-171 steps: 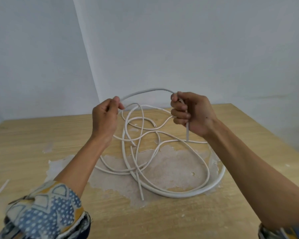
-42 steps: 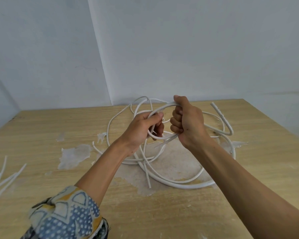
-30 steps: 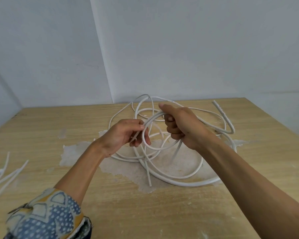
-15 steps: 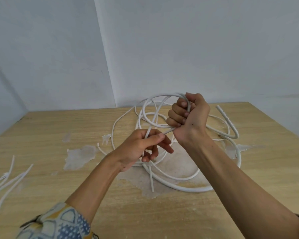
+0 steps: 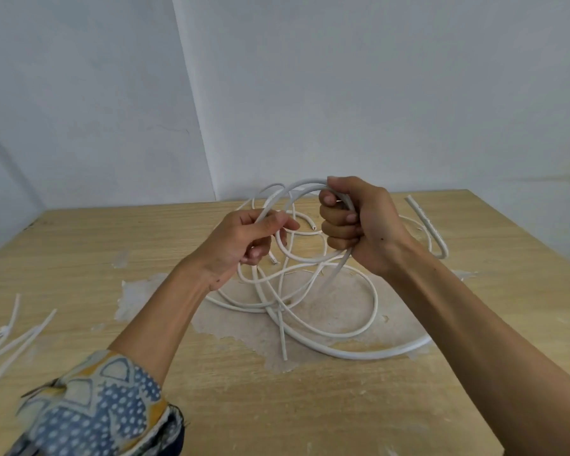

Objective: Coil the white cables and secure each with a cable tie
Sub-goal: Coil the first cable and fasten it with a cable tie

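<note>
Several white cables (image 5: pixel 369 352) lie tangled in loose loops on the wooden table (image 5: pixel 79 251). My right hand (image 5: pixel 359 222) is raised above the tangle and grips a small bundle of loops of a thin white cable in its fist. My left hand (image 5: pixel 244 241) pinches the same thin cable between thumb and fingers, just left of the right hand. The strand arcs from one hand to the other. A thicker cable's free end (image 5: pixel 422 218) sticks up to the right of my right hand.
A few white cable ties (image 5: pixel 10 337) lie on the table at the far left edge. A pale worn patch (image 5: pixel 329 311) covers the table under the tangle. Grey walls meet in a corner behind the table.
My left hand has risen from below the right hand to beside it, sliding along the strand. The right hand keeps its grip on the loops and has dropped slightly.
</note>
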